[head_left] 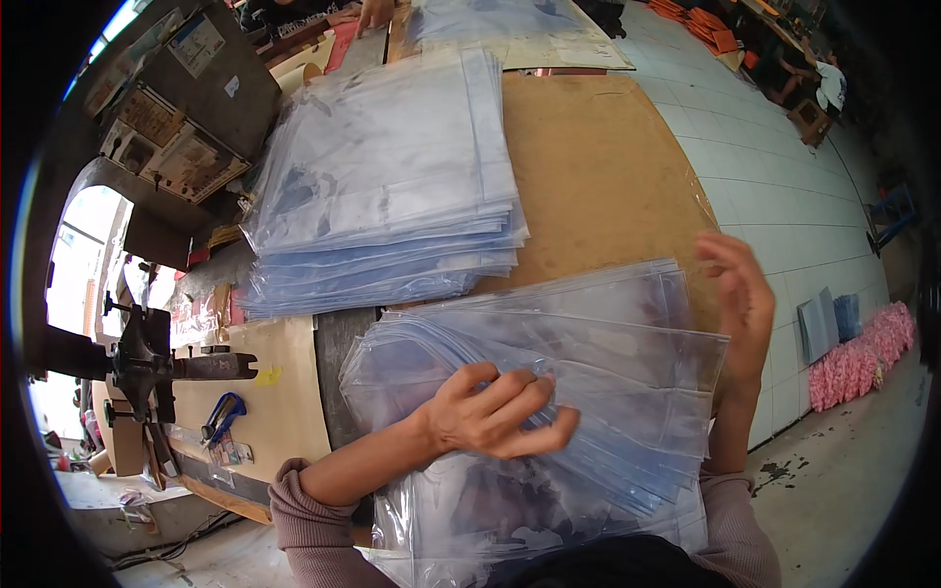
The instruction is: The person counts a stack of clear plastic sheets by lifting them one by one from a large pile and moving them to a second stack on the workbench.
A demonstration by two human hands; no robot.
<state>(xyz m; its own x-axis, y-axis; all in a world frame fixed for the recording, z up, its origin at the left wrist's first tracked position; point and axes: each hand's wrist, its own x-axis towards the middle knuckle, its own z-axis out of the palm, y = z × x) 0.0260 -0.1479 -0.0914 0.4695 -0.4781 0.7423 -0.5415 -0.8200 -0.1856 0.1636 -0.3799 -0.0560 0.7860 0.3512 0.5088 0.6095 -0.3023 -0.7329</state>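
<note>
A fanned bundle of clear bluish plastic sleeves (627, 372) lies in front of me, its left side bent over in a curve. My left hand (495, 412) is closed on the bundle near its middle, fingers curled, and what lies under the palm is hidden. Beyond the bundle's right edge, my right hand (740, 294) is raised with loosely bent fingers apart and nothing in them. Under the bundle, closer to my body, more clear plastic (441, 510) spreads out. A thick stack of similar sleeves (392, 167) sits farther back, left of centre.
Brown board (598, 167) covers the table behind the bundle. A dark metal clamp-like fixture (147, 363) and a blue-handled tool (223, 419) are at the left. Pink bundles (863, 358) lie on the floor at right. Another person's hand (374, 15) shows at the far edge.
</note>
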